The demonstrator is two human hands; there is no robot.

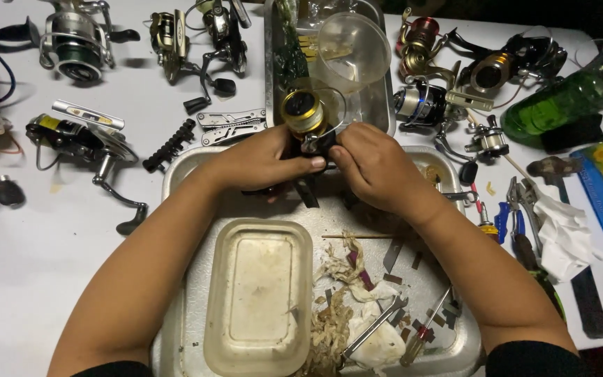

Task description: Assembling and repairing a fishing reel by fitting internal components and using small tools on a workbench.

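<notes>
Both hands meet over the far end of a metal tray [176, 174]. My left hand [263, 160] and my right hand [371, 164] together grip a fishing reel [305, 115] with a gold spool and a thin wire bail; its dark body is mostly hidden between my fingers. In the tray below the hands lies a shallow pale plastic dish [259, 293], dirty rags [378, 342], a screwdriver [423, 331], a wrench [378, 324] and small metal parts.
Several other fishing reels lie on the white table, such as one [75, 42] at far left and one [420, 101] at right. A second metal tray [385, 84] holds a clear cup [350, 49]. A folded multitool [232, 126], pliers [518, 209], a green bottle [567, 98].
</notes>
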